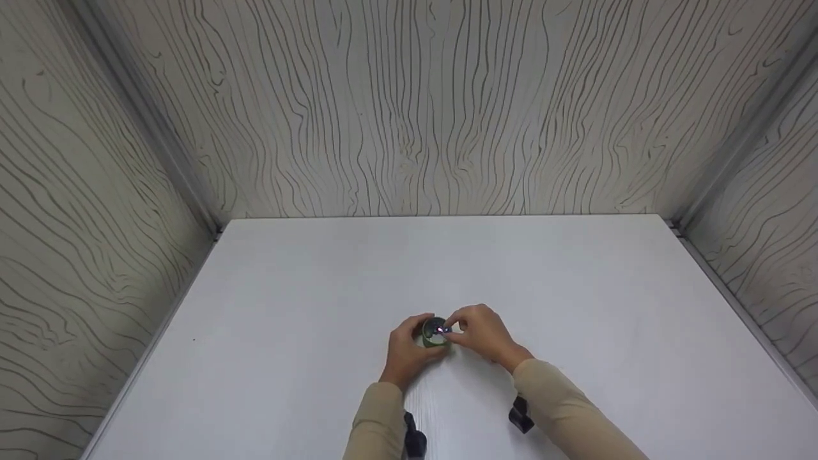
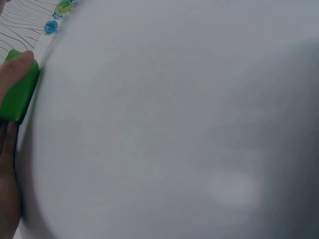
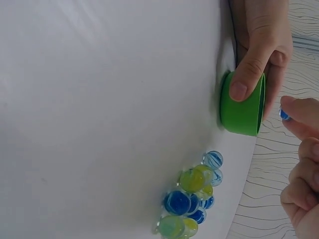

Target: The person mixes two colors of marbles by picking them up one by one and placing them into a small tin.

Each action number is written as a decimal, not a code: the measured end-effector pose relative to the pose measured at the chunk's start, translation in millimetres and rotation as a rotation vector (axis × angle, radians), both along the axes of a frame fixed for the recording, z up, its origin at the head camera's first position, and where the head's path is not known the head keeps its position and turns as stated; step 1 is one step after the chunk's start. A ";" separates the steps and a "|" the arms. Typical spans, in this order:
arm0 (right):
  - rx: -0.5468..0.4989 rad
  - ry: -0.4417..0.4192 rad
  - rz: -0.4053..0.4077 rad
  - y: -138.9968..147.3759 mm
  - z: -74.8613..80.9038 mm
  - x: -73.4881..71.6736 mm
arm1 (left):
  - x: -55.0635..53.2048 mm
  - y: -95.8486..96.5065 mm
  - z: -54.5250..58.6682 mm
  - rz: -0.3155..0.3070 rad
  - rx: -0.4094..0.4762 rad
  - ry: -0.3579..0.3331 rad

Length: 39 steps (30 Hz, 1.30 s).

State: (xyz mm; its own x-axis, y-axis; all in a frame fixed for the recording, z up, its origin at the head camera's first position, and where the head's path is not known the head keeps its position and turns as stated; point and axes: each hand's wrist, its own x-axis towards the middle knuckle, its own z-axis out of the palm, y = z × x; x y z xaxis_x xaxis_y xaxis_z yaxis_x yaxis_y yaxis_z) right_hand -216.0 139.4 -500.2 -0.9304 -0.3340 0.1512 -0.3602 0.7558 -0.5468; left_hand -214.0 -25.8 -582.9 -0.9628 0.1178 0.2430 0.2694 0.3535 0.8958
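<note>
A small green cup (image 3: 239, 112) stands on the white table, and my left hand (image 3: 264, 42) grips it round the side with the thumb on the near wall. In the head view the left hand (image 1: 406, 351) is at the cup's left and the cup's green rim (image 1: 434, 345) faces up. My right hand (image 1: 482, 332) pinches a blue glass marble (image 3: 284, 115) between thumb and fingertip, just above the cup's opening. Beside the cup lies a cluster of blue, yellow and pale green marbles (image 3: 178, 202), hidden behind the right hand in the head view.
The white table (image 1: 287, 287) meets wood-patterned panels (image 1: 409, 108) at its back and sides. A black wrist device (image 1: 415, 441) shows by the left sleeve, another black device (image 1: 521, 414) by the right sleeve.
</note>
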 end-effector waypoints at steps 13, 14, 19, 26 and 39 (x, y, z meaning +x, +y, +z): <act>0.011 -0.040 -0.031 -3.0 -3.5 -1.0 | -1.9 -0.3 0.1 0.018 -0.013 -0.010; 0.008 -0.042 -0.034 -3.1 -3.7 -1.2 | -1.8 -0.3 -0.1 0.020 -0.017 -0.007; -0.005 -0.055 -0.049 -3.4 -5.2 -2.5 | -1.8 0.0 -1.1 0.018 -0.015 -0.016; -0.013 -0.062 -0.068 -4.0 -5.4 -3.1 | -1.5 0.5 -1.5 0.016 -0.012 -0.017; -0.012 -0.054 -0.063 -4.5 -9.5 -5.0 | -0.4 1.3 1.3 0.009 -0.007 -0.008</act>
State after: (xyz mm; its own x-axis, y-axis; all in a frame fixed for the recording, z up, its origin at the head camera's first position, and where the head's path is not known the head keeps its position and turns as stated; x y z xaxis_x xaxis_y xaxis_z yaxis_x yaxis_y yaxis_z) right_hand -221.0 134.9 -509.6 -0.9564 -0.2731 0.1035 -0.2817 0.7694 -0.5733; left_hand -214.4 -24.5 -581.6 -0.9658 0.1112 0.2341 0.2587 0.3619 0.8956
